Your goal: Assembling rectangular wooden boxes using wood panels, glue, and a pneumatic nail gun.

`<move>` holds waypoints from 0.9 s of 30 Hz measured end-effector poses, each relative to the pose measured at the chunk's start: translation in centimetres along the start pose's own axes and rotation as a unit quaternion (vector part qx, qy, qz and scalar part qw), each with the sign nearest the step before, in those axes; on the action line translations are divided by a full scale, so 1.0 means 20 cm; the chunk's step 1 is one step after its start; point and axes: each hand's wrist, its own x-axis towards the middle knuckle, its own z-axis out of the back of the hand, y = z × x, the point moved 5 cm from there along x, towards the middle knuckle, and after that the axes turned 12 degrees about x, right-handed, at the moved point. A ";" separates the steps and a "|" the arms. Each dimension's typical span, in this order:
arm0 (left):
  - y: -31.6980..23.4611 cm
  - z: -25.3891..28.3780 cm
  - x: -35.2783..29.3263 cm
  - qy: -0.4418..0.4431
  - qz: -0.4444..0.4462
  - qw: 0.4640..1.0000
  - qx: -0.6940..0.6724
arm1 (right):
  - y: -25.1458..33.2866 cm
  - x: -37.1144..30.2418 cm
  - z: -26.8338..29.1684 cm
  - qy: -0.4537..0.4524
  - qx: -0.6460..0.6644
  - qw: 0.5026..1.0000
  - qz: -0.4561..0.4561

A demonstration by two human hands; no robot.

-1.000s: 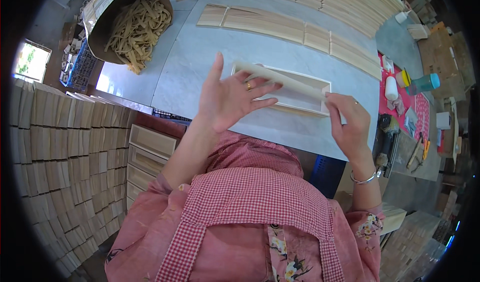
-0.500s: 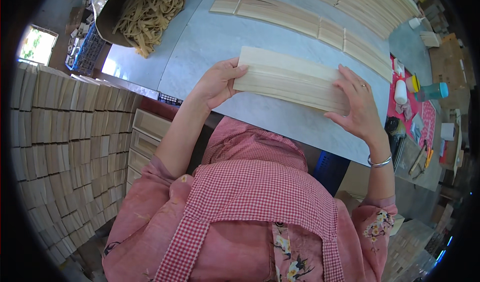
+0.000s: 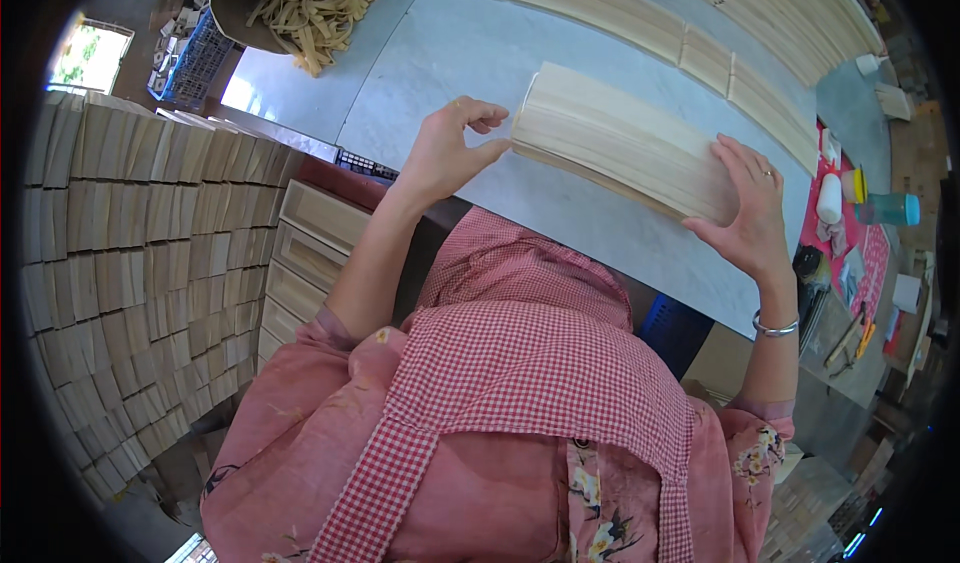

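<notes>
A stack of thin pale wooden slats (image 3: 625, 133) lies slantwise above the white tabletop, its side edge facing me. A thin pale line, perhaps a band, runs across its left end. My right hand (image 3: 745, 193) grips the right end, thumb on the near edge and fingers over the far side. My left hand (image 3: 450, 151) is just off the left end, thumb and fingers apart with nothing visible between them. Farther back lies a row of flat wooden pieces (image 3: 600, 8) with pale bands across them. At the back left a tipped container (image 3: 232, 8) spills flat, tan rubber bands (image 3: 325, 8).
Many wooden blocks (image 3: 150, 253) are stacked high at my left, beside wooden trays (image 3: 315, 228). A blue crate (image 3: 200, 63) stands beyond. More slats (image 3: 760, 13) fill the back right. On the right are a white bottle (image 3: 829, 198), a teal-lidded jar (image 3: 890, 209) and pliers (image 3: 845, 348).
My left hand has let go of the left end and opened. The stack has tilted, showing more of its near side edge. My right hand still holds the right end.
</notes>
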 end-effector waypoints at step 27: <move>-0.11 -0.08 -0.05 -0.058 -0.045 0.977 0.202 | -0.14 0.05 -0.15 0.046 -0.014 0.999 0.004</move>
